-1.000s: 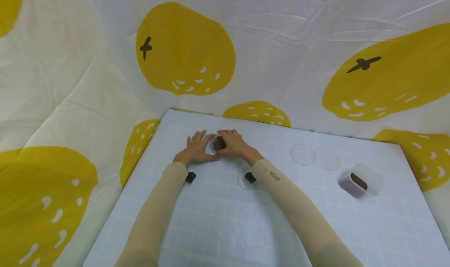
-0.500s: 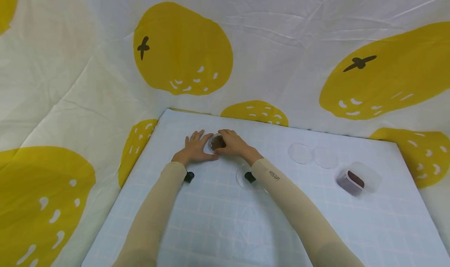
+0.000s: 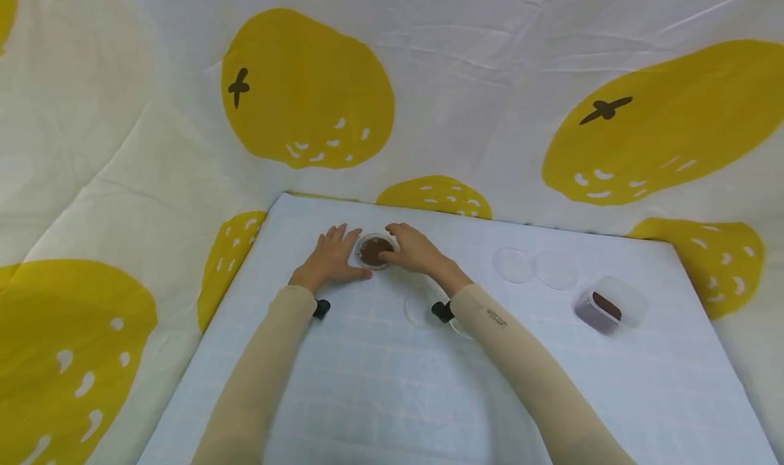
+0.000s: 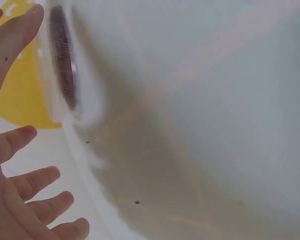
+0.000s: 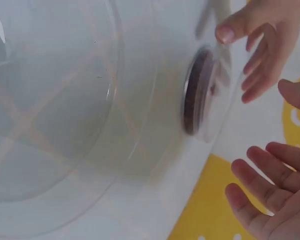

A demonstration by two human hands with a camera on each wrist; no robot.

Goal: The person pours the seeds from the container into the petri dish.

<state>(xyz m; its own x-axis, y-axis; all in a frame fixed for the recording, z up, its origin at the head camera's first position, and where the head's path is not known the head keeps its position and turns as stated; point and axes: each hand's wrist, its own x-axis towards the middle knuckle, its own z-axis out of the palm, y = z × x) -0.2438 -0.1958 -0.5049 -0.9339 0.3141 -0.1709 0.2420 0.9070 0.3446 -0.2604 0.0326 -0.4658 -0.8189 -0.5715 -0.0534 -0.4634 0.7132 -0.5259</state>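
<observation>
- So the round tub (image 3: 374, 235) is sitting right between the two hands, with brown stuff (image 3: 370, 250) already in it.
- Left hand (image 3: 331, 257) is holding nothing: fingers fanned out, thumb pointing along the tub's near side.
- Right hand (image 3: 418, 248) has no grip either, fingers apart and a bit bent. Its thumb overlaps the rim from the head view, but the right wrist view shows a gap at the fingertips, so can't tell if it's touching.
- Progress-wise, I'd call the filling and placing done for this tub. What's left I honestly can't say, though two clear discs (image 3: 513, 265) lie to the right of the grip, apart from it.
- Further right of the grip there's a squarish container (image 3: 591, 315), also with something brown in it.
- Hard to make out: whether the tub has a lid on. It's all see-through plastic and glare.
- Another clear round piece (image 3: 416, 310), nearer the person than the grip, is partly hidden by the right wrist's black camera (image 3: 441, 311).
</observation>
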